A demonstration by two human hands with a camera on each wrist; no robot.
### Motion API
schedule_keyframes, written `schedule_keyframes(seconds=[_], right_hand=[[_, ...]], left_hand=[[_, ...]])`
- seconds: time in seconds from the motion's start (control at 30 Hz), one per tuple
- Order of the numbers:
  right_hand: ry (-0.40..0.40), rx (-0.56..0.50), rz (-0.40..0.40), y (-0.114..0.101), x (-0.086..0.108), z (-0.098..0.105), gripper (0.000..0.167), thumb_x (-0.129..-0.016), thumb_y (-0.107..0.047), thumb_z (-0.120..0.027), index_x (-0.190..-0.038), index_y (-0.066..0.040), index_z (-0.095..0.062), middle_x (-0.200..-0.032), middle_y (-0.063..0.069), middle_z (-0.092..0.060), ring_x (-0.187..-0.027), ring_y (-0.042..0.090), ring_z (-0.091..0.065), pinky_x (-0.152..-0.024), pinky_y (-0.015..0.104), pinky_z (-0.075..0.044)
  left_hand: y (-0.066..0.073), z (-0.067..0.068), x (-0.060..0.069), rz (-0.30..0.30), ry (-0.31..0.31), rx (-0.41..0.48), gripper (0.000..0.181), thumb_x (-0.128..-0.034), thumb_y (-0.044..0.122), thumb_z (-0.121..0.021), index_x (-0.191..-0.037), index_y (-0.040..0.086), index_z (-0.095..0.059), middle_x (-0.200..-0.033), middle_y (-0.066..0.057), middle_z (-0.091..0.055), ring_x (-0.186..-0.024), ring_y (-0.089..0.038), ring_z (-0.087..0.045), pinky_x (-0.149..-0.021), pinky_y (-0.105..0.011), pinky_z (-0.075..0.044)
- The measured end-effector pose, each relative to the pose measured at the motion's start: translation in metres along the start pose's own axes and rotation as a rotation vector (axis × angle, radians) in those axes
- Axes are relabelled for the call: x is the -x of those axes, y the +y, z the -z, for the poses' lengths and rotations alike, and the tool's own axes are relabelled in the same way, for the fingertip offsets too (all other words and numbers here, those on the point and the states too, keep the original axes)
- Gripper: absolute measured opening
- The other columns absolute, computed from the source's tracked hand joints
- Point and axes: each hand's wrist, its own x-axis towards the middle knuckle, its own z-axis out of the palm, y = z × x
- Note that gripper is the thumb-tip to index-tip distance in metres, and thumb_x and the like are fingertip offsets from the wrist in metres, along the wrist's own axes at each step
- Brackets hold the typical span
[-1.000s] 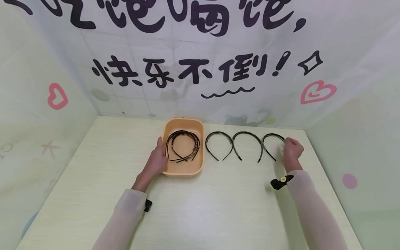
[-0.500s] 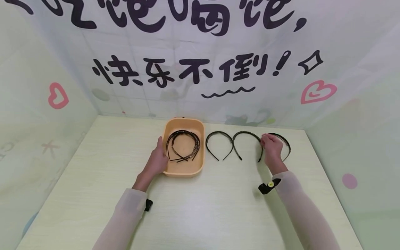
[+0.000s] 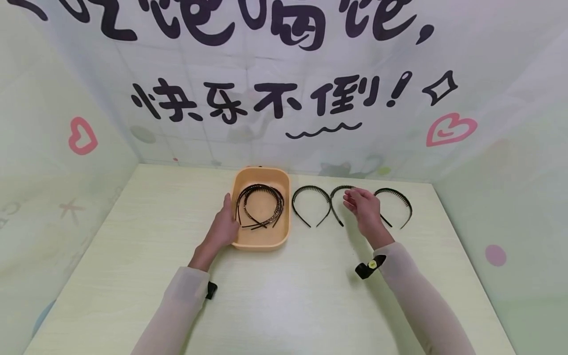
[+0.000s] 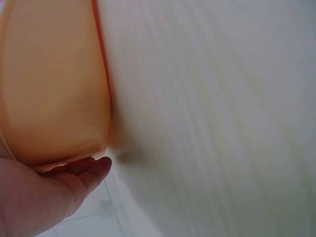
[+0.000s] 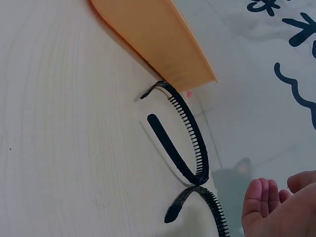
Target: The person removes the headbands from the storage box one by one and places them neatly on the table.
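My left hand (image 3: pixel 224 228) grips the left side of an orange plastic box (image 3: pixel 262 241), with the thumb along its rim. In the left wrist view, fingers (image 4: pixel 94 175) lie against the outside of the box. Several dark headbands (image 3: pixel 278 214) overlap inside it. To the box's right, three black toothed headbands lie in a row: a left one (image 3: pixel 310 188), a middle one (image 3: pixel 336 212) and a right one (image 3: pixel 401 195). My right hand (image 3: pixel 366 209) hovers over the middle headband, hiding its right half; its fingers are loosely bent and hold nothing.
The pale wood-grain table (image 3: pixel 284 301) meets a printed curtain wall (image 3: pixel 222 143) behind the box and headbands. Side walls (image 3: pixel 510 212) bound the table at left and right. Both wrists carry small black cameras (image 3: pixel 370 266).
My right hand has moved left, from the right end of the right headband, past its left end, to above the middle headband. The left hand and box have stayed put.
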Motion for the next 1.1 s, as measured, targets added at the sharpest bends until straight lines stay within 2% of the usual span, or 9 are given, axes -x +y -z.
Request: schedule_keyframes(seconds=[0.1,0.23,0.37,0.5,0.6,0.87,1.1], right_hand=[[-0.024,0.02,0.016,0.0,0.001,-0.005,0.033,-0.101,-0.01,-0.054,-0.13,0.006,-0.051,-0.1,0.004,-0.068,-0.087,0.011,-0.068,-0.08,0.021,-0.056],[-0.073,0.036,0.018,-0.001,0.004,-0.012,0.039,-0.101,-0.01,-0.055,-0.135,0.007,-0.05,-0.1,0.004,-0.07,-0.09,0.013,-0.069,-0.082,0.023,-0.056],[-0.155,0.083,0.0,-0.002,0.01,-0.021,0.043,-0.101,-0.013,-0.055,-0.139,0.007,-0.048,-0.117,0.012,-0.069,-0.1,0.015,-0.068,-0.09,0.027,-0.054],[-0.245,0.145,-0.012,-0.001,0.017,-0.032,0.045,-0.101,-0.015,-0.055,-0.141,0.005,-0.047,-0.135,0.019,-0.059,-0.105,0.015,-0.066,-0.094,0.028,-0.052],[-0.302,0.167,-0.017,0.0,0.024,-0.043,0.048,-0.101,-0.015,-0.055,-0.143,0.005,-0.044,-0.142,0.023,-0.053,-0.112,0.017,-0.064,-0.095,0.028,-0.052],[-0.416,0.209,-0.036,0.004,0.037,-0.074,0.045,-0.102,-0.014,-0.052,-0.139,0.01,-0.045,-0.145,0.029,-0.047,-0.13,0.034,-0.053,-0.1,0.032,-0.049],[-0.5,0.188,-0.062,0.009,0.048,-0.099,0.037,-0.101,-0.009,-0.052,-0.132,0.012,-0.049,-0.141,0.031,-0.05,-0.129,0.037,-0.052,-0.106,0.04,-0.044]], left_hand=[[0.001,0.0,0.0,0.003,-0.002,-0.002,0.081,-0.0901,-0.007,-0.037,-0.156,-0.004,0.009,-0.146,-0.039,-0.037,-0.096,-0.036,-0.061,-0.08,-0.043,-0.049],[0.001,0.001,0.0,0.002,0.005,-0.006,0.081,-0.09,-0.007,-0.038,-0.156,-0.003,0.008,-0.145,-0.039,-0.039,-0.091,-0.034,-0.062,-0.075,-0.04,-0.05],[0.002,0.002,-0.001,-0.004,0.01,-0.008,0.081,-0.0896,-0.007,-0.038,-0.156,-0.003,0.007,-0.145,-0.039,-0.039,-0.095,-0.035,-0.062,-0.072,-0.039,-0.05],[0.002,0.001,-0.001,0.0,0.012,-0.012,0.081,-0.0893,-0.008,-0.039,-0.156,-0.003,0.007,-0.142,-0.04,-0.042,-0.091,-0.035,-0.063,-0.067,-0.037,-0.05],[0.002,0.001,-0.001,0.003,0.014,-0.017,0.081,-0.0891,-0.008,-0.039,-0.156,-0.003,0.007,-0.142,-0.04,-0.042,-0.091,-0.035,-0.063,-0.068,-0.037,-0.05],[0.003,0.0,0.0,0.01,0.015,-0.014,0.081,-0.0894,-0.007,-0.038,-0.156,-0.003,0.007,-0.147,-0.038,-0.037,-0.101,-0.037,-0.062,-0.076,-0.041,-0.052],[0.003,0.0,0.001,0.009,0.013,-0.01,0.081,-0.0889,-0.007,-0.038,-0.156,-0.003,0.006,-0.145,-0.039,-0.039,-0.103,-0.039,-0.062,-0.071,-0.04,-0.052]])
